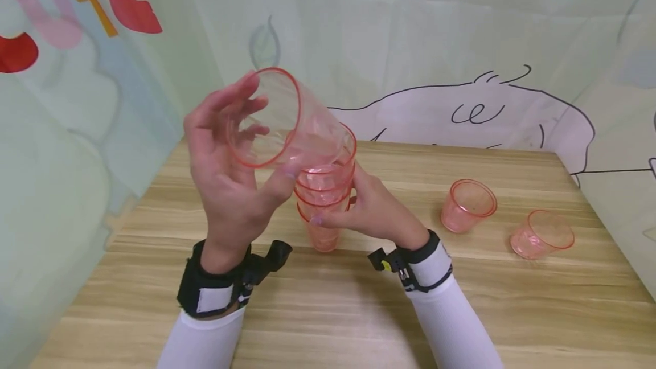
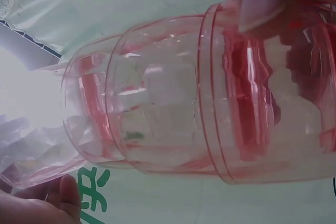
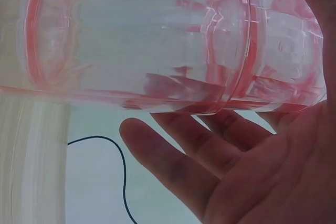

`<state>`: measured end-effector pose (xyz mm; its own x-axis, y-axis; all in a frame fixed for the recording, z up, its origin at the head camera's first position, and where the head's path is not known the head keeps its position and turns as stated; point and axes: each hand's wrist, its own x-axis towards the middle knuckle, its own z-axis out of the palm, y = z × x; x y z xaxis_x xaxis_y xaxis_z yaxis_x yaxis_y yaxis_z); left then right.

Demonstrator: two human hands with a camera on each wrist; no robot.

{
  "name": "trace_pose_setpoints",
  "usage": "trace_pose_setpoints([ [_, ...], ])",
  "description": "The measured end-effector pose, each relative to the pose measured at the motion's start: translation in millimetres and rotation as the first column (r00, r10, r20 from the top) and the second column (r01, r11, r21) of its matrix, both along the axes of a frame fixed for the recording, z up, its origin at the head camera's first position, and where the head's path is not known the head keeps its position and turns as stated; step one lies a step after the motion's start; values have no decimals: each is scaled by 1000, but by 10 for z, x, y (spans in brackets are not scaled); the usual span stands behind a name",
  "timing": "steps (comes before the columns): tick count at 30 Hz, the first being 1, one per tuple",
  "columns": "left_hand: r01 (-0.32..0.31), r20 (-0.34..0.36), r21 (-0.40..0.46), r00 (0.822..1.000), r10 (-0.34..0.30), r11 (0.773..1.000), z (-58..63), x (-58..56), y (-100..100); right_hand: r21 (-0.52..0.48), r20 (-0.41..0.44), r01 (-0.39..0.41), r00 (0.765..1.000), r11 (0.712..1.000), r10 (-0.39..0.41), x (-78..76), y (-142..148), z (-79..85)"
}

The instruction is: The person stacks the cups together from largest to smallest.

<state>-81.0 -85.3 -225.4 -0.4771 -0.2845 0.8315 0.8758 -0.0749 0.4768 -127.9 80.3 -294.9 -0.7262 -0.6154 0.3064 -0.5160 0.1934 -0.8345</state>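
A clear pink tumbler (image 1: 320,124) is tilted, its wide mouth towards me. My left hand (image 1: 225,192) holds it, thumb beneath and fingers along its far left side. Its base end overlaps the top of a stack of nested pink tumblers (image 1: 323,195); whether it sits inside the top one I cannot tell. My right hand (image 1: 381,206) grips the stack from the right, thumb in front. In the left wrist view, the see-through walls (image 2: 157,93) overlap in layers. The right wrist view shows right-hand fingers (image 3: 173,166) beside the tumblers.
Two more pink cups (image 1: 468,206) (image 1: 542,235) stand apart on the right of the wooden table (image 1: 318,323). A printed cloth backdrop (image 1: 359,33) hangs behind and along the sides. Both wrists wear black straps with small cameras.
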Motion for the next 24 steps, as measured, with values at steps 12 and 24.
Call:
trace_pose_setpoints([
  [12, -54, 59, -247, 996, 71, 967, -51, -33, 1, -7, -42, -21, 999, 1000, 21, 14, -23, 7],
  [24, -27, 149, -382, 985, 90, 924, -170, -115, 13, 6, -21, -19, 1000, 1000, 19, 8, -2, -5],
])
